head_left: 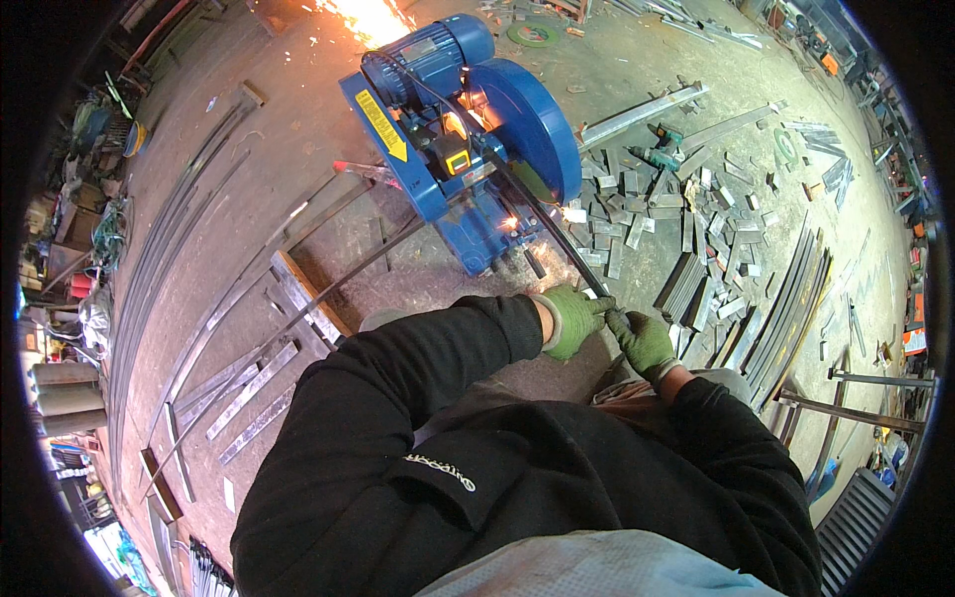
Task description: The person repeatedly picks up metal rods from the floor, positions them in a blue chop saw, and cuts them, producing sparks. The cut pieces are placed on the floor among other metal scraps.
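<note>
In front of me stands a blue cut-off saw (463, 234) with a motor (438, 55) and a round wheel guard (532, 129). Its long black handle (562, 234) slants down toward me. My left hand (572, 320), in a green glove, is closed round the handle's near end. Close beside it, my right hand (642, 340), gloved alike, also grips that end. A long thin metal bar (363, 264) runs from the left into the saw's base. Orange light glows near the wheel, and sparks (368, 18) fly off the far side. The cutting point itself is mostly hidden.
Many short cut metal pieces (637, 214) lie heaped right of the saw, with a green power drill (657, 156) behind them. Long bars (791, 313) lie at the right, more bars (164, 259) at the left. A wooden-edged support (310, 298) stands under the bar.
</note>
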Demonstrator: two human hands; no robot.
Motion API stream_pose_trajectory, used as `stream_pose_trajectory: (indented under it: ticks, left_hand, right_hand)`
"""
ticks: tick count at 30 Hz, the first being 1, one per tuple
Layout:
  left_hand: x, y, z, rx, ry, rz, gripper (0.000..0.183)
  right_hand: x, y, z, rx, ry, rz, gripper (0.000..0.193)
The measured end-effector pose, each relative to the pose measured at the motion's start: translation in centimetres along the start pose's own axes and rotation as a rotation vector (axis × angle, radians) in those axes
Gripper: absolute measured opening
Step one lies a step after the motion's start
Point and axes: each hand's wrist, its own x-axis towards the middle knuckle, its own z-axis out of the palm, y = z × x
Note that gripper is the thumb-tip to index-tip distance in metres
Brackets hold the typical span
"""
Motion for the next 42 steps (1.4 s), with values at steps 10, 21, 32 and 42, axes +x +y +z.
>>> stream_pose_trajectory:
  ticks: [10,21,32,42]
  left_hand:
    - [0.8,-0.5,1.5,-0.013,0.035,-0.001,0.090]
    - [0.7,-0.1,0.7,-0.009,-0.026,-0.014,0.088]
    - [0.9,-0.2,1.2,-0.032,0.000,-0.021,0.089]
    - [0.9,-0.1,1.1,-0.037,-0.018,-0.023,0.091]
  right_hand:
    - [0.2,0.1,0.0,-0.022,-0.008,0.005,0.093]
    - [0.6,0.9,0.4,-0.026,0.003,-0.047,0.083]
    - [0.8,1.4,0.9,-0.091,0.001,-0.035,0.080]
    - [0.3,-0.2,-0.3,-0.052,-0.062,0.034,0.095]
